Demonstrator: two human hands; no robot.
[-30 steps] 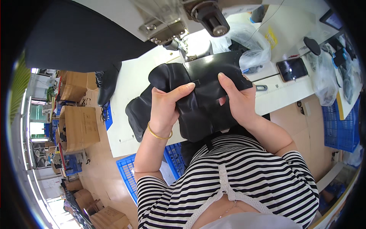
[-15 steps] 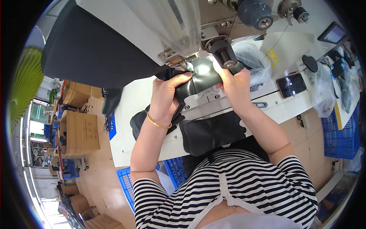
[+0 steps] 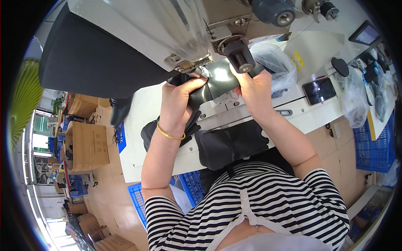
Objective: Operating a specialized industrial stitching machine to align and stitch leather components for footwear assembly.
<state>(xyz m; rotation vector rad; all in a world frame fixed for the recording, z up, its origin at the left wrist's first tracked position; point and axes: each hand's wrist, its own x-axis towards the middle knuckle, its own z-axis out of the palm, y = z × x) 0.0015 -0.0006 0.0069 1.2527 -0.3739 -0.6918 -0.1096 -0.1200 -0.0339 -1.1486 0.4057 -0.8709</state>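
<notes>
Left hand [image 3: 178,100] fingers clamped black material [image 3: 220,83] beside the presser foot [image 3: 202,72]; right hand [image 3: 256,92] fingers pinched its right end. Black panel [image 3: 230,144] lay at table's [image 3: 140,165] near edge.

The sewing machine [image 3: 125,25] overhangs the black material [image 3: 220,85] in my hands [image 3: 257,93], barring the far side. A dark piece [image 3: 231,143] covers the near middle of the worktop [image 3: 143,105]. I have bare room at left and a strip at right, short of the phone [image 3: 320,91].
</notes>
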